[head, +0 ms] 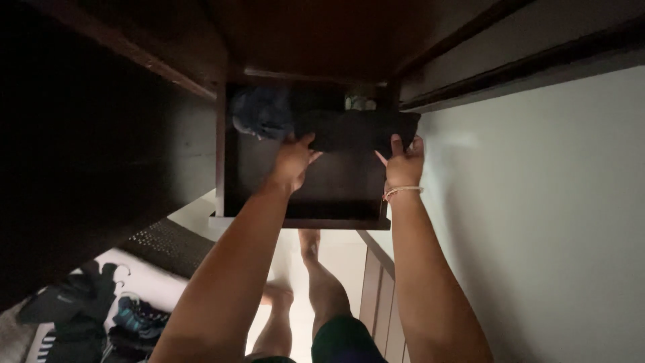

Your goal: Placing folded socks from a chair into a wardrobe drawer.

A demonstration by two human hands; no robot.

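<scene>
Inside the open drawer [232,175], both hands are on a dark folded cloth [356,131] that lies across the back part of it. The left hand [292,161] is on the left end of the cloth, with the thumb up against its lower edge and the fingers going under or behind it, so I cannot tell how tightly it grips. The right hand [405,165] takes the right end, the fingers closed over the corner of the cloth; a thin light band [402,191] goes around this wrist. The cloth looks soft and light; it seems to bend a little between the two hands, so I judge that it will sag in the middle and may unfold if it is taken by one end only. Holding it at both ends, as now, or with the flat hands under the fold, seems the safest way. It is not fragile and probably not slippery. Just left of the cloth, in the back left corner of the drawer, there is a bluish crumpled garment [259,114], touching or nearly touching it. Behind the cloth a small pale thing [361,103] shows, too dim to name. The drawer belongs to a dark wooden cabinet [101,134]; a white wall [537,202] is on the right. Below, the person's bare legs [322,282] stand on a pale floor [342,259], and shoes [134,319] lie at the lower left.
</scene>
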